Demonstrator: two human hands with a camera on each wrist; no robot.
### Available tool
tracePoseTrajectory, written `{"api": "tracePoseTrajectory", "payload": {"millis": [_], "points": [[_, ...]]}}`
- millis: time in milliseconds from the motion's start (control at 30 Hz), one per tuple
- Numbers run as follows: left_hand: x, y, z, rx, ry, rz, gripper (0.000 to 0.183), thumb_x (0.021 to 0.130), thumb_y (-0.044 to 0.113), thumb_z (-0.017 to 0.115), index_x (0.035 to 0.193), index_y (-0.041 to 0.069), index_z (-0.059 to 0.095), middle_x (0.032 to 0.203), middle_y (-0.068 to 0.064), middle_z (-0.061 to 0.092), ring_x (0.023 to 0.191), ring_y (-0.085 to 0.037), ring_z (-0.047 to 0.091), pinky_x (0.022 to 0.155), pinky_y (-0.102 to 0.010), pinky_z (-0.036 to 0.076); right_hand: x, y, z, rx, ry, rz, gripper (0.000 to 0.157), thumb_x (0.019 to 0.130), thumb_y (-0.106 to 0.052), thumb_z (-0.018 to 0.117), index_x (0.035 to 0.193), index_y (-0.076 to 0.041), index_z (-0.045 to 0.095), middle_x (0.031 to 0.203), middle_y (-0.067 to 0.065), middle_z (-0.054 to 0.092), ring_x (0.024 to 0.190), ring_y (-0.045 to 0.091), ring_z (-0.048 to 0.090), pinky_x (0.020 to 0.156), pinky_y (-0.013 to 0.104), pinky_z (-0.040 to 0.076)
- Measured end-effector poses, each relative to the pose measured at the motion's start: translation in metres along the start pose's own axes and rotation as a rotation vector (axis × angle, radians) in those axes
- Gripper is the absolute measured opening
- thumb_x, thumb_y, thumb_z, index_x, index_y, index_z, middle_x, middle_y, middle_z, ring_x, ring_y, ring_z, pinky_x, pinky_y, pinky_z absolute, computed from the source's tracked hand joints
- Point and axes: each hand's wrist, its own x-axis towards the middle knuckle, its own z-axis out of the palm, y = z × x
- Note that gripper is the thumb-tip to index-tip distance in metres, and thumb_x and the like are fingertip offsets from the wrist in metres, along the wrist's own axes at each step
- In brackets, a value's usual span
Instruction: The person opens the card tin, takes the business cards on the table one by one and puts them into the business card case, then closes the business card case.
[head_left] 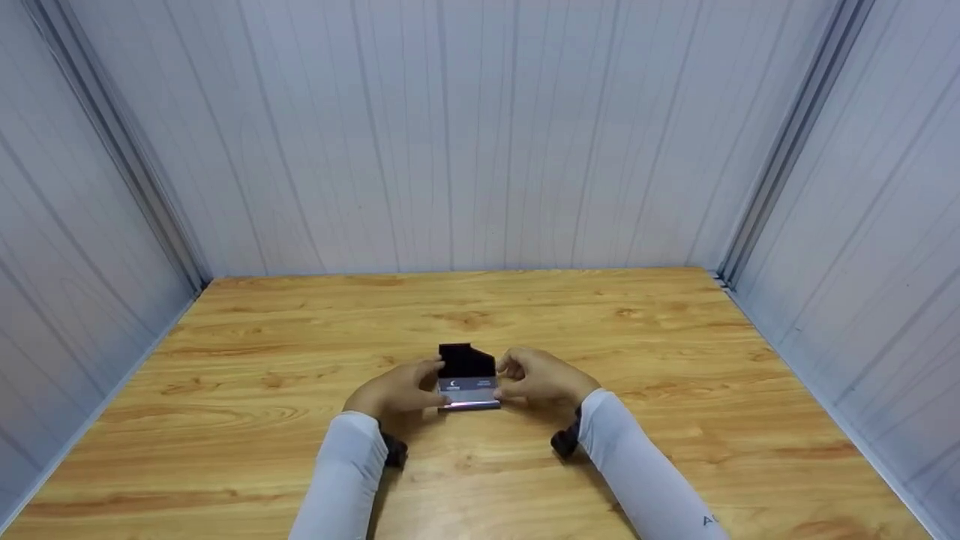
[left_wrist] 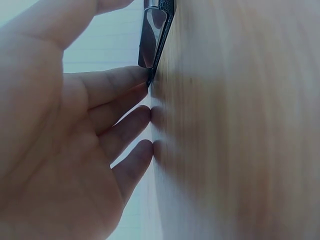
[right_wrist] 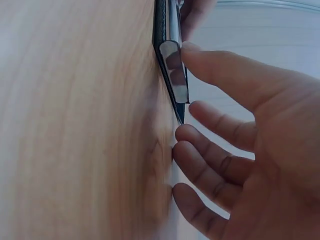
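A flat business card case [head_left: 469, 394] lies on the wooden table with its black flap [head_left: 465, 361] folded out on the far side. Its near part is silvery and shiny, with small pale lettering. At the left end of it is my left hand [head_left: 401, 388]; in the left wrist view the index finger touches the flap side of the case [left_wrist: 150, 42]. My right hand [head_left: 546, 377] is at the right end. In the right wrist view its thumb touches the top of the case [right_wrist: 173, 70], while the other fingers, loosely bent, are near the flap and tabletop.
The wooden table [head_left: 247, 360] extends around both arms. Pale panelled walls [head_left: 480, 135] stand behind it and on both sides. A black wrist camera [head_left: 394, 450] is on the left wrist, and another black camera [head_left: 565, 441] on the right.
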Motion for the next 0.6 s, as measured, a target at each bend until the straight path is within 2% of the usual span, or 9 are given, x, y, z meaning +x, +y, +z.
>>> {"api": "tracePoseTrajectory", "payload": {"millis": [167, 267, 433, 600], "points": [[-0.0002, -0.0018, -0.0004, -0.033, 0.027, 0.001, 0.074, 0.095, 0.038, 0.068, 0.157, 0.013, 0.036, 0.162, -0.010, 0.027, 0.148, -0.033, 0.025, 0.117, -0.053, 0.024, 0.0000, 0.0000, 0.0005, 0.011, 0.019, 0.028, 0.043, 0.091, -0.028, 0.078, 0.121, -0.003, 0.061, 0.114, 0.005, 0.062, 0.108, 0.021, 0.058, 0.098, 0.041, 0.047], [0.0000, -0.0028, -0.0008, -0.050, 0.050, 0.029, 0.072, 0.097, 0.036, 0.066, 0.156, 0.008, 0.037, 0.161, -0.013, 0.030, 0.147, -0.034, 0.026, 0.116, -0.054, 0.025, 0.0006, 0.0004, 0.0010, -0.001, 0.022, 0.037, 0.042, 0.090, -0.030, 0.078, 0.120, -0.004, 0.064, 0.111, 0.003, 0.063, 0.106, 0.020, 0.060, 0.096, 0.041, 0.049], [0.0017, -0.0030, -0.0009, -0.057, 0.083, 0.064, 0.069, 0.100, 0.034, 0.063, 0.155, 0.004, 0.036, 0.157, -0.013, 0.036, 0.145, -0.032, 0.030, 0.116, -0.051, 0.027, 0.0007, 0.0007, 0.0021, 0.006, 0.015, 0.045, 0.035, 0.090, -0.031, 0.078, 0.115, -0.008, 0.068, 0.105, -0.002, 0.065, 0.099, 0.016, 0.061, 0.091, 0.039, 0.050], [0.0035, -0.0024, 0.0000, -0.051, 0.107, 0.057, 0.069, 0.100, 0.035, 0.062, 0.154, 0.001, 0.036, 0.156, -0.014, 0.039, 0.144, -0.033, 0.032, 0.116, -0.051, 0.028, 0.0005, 0.0000, 0.0026, 0.032, 0.016, 0.054, 0.028, 0.091, -0.029, 0.078, 0.112, -0.011, 0.070, 0.103, -0.002, 0.065, 0.096, 0.016, 0.061, 0.089, 0.038, 0.050]]}}
